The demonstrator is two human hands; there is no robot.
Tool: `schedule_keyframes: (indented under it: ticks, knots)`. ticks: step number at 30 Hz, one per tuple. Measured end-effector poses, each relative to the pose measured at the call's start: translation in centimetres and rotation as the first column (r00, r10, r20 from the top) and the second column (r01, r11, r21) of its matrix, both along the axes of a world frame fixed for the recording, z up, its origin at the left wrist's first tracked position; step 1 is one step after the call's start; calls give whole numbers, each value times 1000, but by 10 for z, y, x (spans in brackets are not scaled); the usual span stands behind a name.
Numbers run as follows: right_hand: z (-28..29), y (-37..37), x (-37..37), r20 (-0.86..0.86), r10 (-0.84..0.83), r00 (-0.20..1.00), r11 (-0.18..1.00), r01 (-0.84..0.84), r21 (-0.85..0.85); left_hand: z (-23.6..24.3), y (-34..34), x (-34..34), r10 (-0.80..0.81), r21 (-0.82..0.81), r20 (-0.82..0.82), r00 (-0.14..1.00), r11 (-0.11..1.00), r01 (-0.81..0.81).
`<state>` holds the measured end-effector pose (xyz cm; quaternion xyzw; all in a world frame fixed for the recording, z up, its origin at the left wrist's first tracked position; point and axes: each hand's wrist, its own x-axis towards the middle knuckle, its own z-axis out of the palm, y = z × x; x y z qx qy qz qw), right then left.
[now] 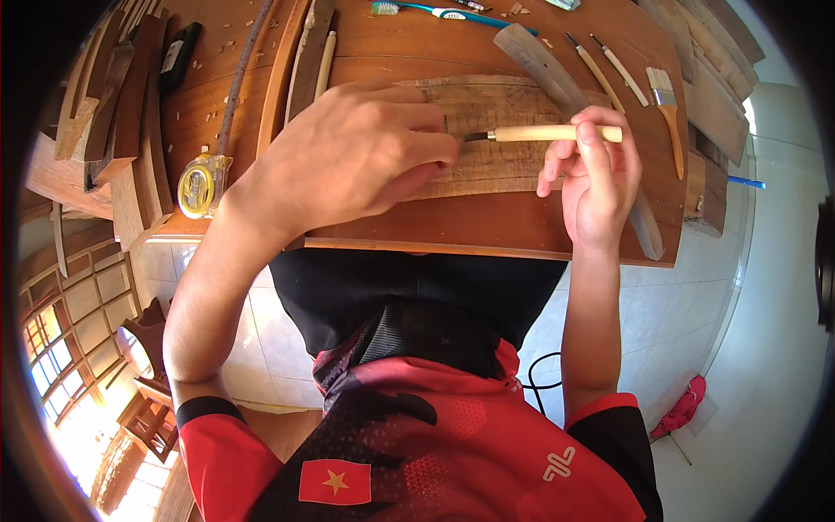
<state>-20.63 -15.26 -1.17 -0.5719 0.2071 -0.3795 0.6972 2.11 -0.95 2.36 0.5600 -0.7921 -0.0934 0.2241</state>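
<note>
My right hand (600, 178) pinches the pale wooden handle of a carving chisel (535, 133) near its butt end. The chisel lies level in the air, its dark blade pointing left toward my left hand (374, 148). That hand is over a brown wooden board (500, 165) with a curved edge, back upward and fingers curled down. Its fingertips are hidden beneath it, and I cannot make out what they hold, if anything. The blade tip is right beside its knuckles; whether they touch is unclear. A greyish wooden strip (544, 70) slants behind my right hand.
Two more carving tools (622, 70) and a flat brush (666, 109) lie at the right. Toward the far edge is a toothbrush (444, 13). A yellow tape measure (202, 187) and stacked wood pieces (130, 113) are at the left, with more planks (718, 104) at the right.
</note>
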Motion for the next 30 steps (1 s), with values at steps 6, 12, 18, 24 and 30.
schedule_keyframes:
  ticks: [6,12,18,24,30]
  knots:
    - [1,0,-2,-68,50,996,997,-54,-56,0,7,-2,28,-74,-19,999,997,-30]
    - [-1,-1,-4,-88,86,992,990,-95,-100,4,8,-1,33,-64,34,999,997,-31]
    - [-1,-1,-5,-85,102,991,988,-111,-106,7,8,1,18,-14,30,999,1000,-17]
    - [1,0,-3,-38,71,997,997,-72,-33,9,4,5,-14,36,54,998,999,12]
    - [0,-1,-4,-39,85,996,996,-87,-37,2,2,3,-25,15,47,999,1000,24]
